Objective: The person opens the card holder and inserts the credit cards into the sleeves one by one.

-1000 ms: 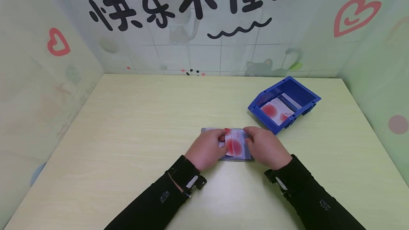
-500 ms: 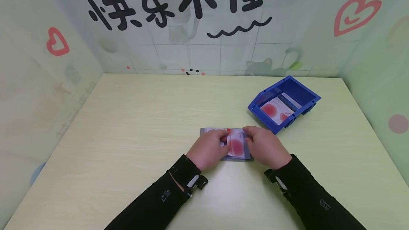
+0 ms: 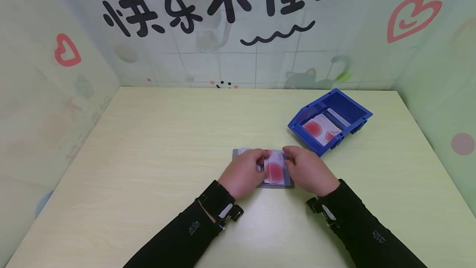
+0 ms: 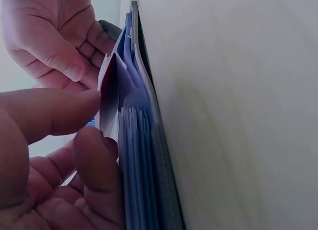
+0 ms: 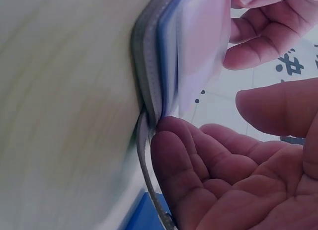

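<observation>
A grey-covered card holder with clear sleeves lies open on the table. My left hand pinches a pinkish-white card with a red circle between thumb and finger, over the holder's right half. In the left wrist view the card stands tilted up beside a stack of sleeve pages. At the holder's right edge is my right hand. The right wrist view shows its fingertips against that edge, by a thin grey strap, while its thumb stays apart from the card.
A blue plastic bin sits behind and right of the right hand, with several similar cards inside. Printed walls bound the pale wooden table at the back and both sides.
My left hand has shifted slightly right with the card, farther over the holder's right half. My right hand stays almost in place, and the bin has not moved.
</observation>
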The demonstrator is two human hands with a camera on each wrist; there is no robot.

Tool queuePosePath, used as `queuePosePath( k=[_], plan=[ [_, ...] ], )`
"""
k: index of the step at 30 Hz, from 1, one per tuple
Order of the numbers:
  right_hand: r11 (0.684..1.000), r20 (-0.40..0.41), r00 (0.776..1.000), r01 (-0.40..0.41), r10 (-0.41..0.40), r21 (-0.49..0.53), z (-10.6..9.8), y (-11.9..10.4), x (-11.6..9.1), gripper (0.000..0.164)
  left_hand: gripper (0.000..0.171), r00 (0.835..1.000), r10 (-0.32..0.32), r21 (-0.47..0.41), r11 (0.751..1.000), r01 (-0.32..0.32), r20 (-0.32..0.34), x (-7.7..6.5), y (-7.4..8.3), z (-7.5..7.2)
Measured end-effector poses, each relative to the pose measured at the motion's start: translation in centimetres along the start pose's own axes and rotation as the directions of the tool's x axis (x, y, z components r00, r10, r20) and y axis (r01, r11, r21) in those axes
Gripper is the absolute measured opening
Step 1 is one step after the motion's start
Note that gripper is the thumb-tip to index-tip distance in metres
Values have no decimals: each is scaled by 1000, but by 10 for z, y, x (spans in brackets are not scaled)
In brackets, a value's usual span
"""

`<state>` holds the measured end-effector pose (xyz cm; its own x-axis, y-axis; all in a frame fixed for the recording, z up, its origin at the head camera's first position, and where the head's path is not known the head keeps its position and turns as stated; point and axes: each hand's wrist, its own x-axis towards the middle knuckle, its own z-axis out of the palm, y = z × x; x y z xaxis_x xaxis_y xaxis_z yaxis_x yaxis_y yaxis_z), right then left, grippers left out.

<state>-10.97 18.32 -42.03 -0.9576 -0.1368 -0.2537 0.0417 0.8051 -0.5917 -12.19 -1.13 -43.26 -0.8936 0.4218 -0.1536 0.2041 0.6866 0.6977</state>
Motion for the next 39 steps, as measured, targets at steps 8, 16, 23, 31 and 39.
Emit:
queuePosePath(
  k=[8, 16, 23, 31, 39],
  plan=[
    [998, 6, 1000, 0, 0, 63, -1, 3, 1, 50, 47, 999, -32, -11, 999, 32, 4, 1, -2, 0],
    [992, 1, 1000, -11, 11, 123, -3, 3, 2, 48, 47, 998, -58, -2, 998, 58, 10, 1, -1, 0],
    [979, 20, 999, -43, 40, 200, -4, 6, 4, 51, 49, 998, -69, 13, 998, 69, 5, 0, 0, 0],
    [939, 75, 995, -89, 67, 332, -4, 9, 7, 56, 50, 999, -44, 17, 999, 44, 1, -1, 0, -1],
    [924, 114, 990, -115, 79, 363, -2, 9, 6, 57, 46, 1000, -10, 55, 998, 10, 2, -1, -1, -1]
  ],
)
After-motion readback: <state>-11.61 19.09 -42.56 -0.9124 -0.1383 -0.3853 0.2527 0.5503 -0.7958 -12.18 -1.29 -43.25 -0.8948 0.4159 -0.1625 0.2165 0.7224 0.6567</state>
